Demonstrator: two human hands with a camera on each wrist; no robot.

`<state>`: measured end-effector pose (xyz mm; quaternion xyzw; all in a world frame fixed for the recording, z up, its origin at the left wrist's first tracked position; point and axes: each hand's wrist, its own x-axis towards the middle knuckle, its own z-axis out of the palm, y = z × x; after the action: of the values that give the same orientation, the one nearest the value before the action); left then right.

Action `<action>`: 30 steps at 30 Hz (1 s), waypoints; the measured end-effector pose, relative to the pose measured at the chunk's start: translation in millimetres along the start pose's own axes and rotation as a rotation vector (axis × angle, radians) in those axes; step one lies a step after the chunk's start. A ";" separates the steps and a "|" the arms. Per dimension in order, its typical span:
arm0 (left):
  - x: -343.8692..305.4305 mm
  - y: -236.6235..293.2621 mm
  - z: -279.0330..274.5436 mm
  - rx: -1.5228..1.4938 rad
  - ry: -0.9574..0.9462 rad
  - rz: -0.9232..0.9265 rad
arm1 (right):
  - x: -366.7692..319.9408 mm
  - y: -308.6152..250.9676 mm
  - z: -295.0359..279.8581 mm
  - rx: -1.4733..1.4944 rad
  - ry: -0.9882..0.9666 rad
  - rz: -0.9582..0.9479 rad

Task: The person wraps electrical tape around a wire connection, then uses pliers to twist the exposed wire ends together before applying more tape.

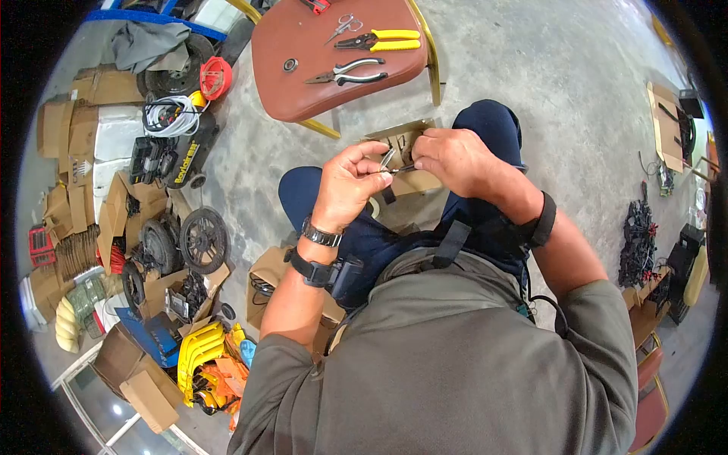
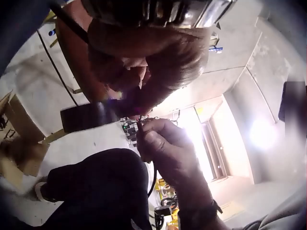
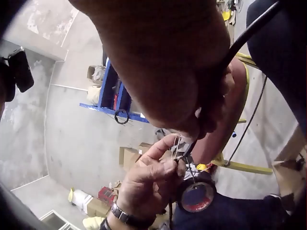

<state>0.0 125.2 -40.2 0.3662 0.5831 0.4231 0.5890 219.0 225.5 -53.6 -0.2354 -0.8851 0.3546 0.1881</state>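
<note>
My left hand [image 1: 349, 182] and right hand [image 1: 459, 159] meet above my lap. In the right wrist view, the left thumb and fingertips pinch the end of a black cable [image 3: 191, 147], where thin pale wires [image 3: 176, 146] stick up. Below those fingertips hangs a round black roll [image 3: 196, 196], like a roll of electrical tape; the left wrist view shows the roll [image 2: 91, 116] edge-on. The right hand's fingers pinch the dark cable just beside the left fingertips. Under both hands is an open cardboard box [image 1: 417, 182].
A red-brown chair seat [image 1: 334, 57] ahead carries yellow-handled wire strippers [image 1: 379, 40], pliers [image 1: 349, 72], small scissors [image 1: 346, 26] and a ring [image 1: 290, 65]. Wheels [image 1: 203, 239], cartons and yellow parts [image 1: 199, 353] crowd the left floor. A tangle of cables [image 1: 643, 239] lies right.
</note>
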 end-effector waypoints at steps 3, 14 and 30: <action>-2.5 11.4 -3.7 -0.068 -0.052 -0.076 | -3.1 -0.7 6.2 -0.009 0.029 0.016; 1.3 12.9 -2.1 -0.128 0.024 -0.136 | -12.6 -32.3 6.2 0.069 0.210 -0.167; 6.9 6.4 -5.7 -0.182 0.035 -0.149 | -36.3 -31.3 31.1 1.104 -0.352 0.359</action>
<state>-6.4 133.6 -37.2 0.2591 0.5781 0.4358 0.6393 224.3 168.8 -58.3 -0.1864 -0.5346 0.8213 0.0703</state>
